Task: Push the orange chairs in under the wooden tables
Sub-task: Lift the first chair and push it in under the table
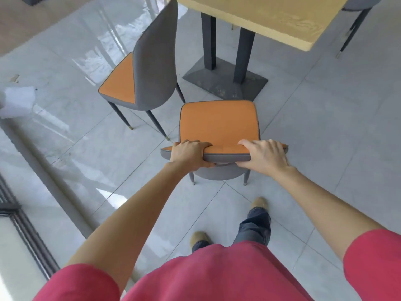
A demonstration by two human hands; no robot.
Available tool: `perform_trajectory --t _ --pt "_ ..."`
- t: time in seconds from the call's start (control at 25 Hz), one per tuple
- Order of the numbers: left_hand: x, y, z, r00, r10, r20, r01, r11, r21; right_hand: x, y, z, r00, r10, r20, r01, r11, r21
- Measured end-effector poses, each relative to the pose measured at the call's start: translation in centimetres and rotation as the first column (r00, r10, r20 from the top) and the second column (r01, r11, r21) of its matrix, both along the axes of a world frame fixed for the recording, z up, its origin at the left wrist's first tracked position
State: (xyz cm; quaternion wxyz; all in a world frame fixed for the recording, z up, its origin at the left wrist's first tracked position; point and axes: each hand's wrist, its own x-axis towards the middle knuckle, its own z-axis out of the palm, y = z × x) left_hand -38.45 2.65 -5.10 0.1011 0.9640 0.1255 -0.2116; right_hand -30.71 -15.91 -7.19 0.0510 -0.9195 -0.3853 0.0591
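An orange-seated chair (219, 124) with a grey back stands right in front of me, its seat facing the wooden table (282, 20). My left hand (189, 153) grips the left part of the backrest's top edge. My right hand (263, 156) grips the right part of the same edge. The seat's front lies short of the table's edge, near the table's dark grey base (225, 80). A second orange chair (138, 72) stands to the left, turned sideways with its grey back toward the table.
A third grey chair (355, 11) shows partly at the top right behind the table. White paper (17, 101) lies on the glossy tiled floor at the left. A dark floor track (23, 224) runs along the lower left. My feet (259, 203) stand behind the chair.
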Motion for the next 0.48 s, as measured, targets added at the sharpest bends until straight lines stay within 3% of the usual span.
perform_trajectory --t 0.36,0.48 --pt "0.2 4.5 -0.2 0.998 -0.055 -0.012 0.056 0.995 0.079 -2.1 4.3 -0.4 0.990 -0.143 0.015 0.143 0.989 0.026" --pt "1.8 8.2 -0.1 0.997 -0.067 -0.027 0.070 0.989 0.133 -1.3 7.7 -1.2 0.981 -0.139 0.137 0.132 0.989 0.059"
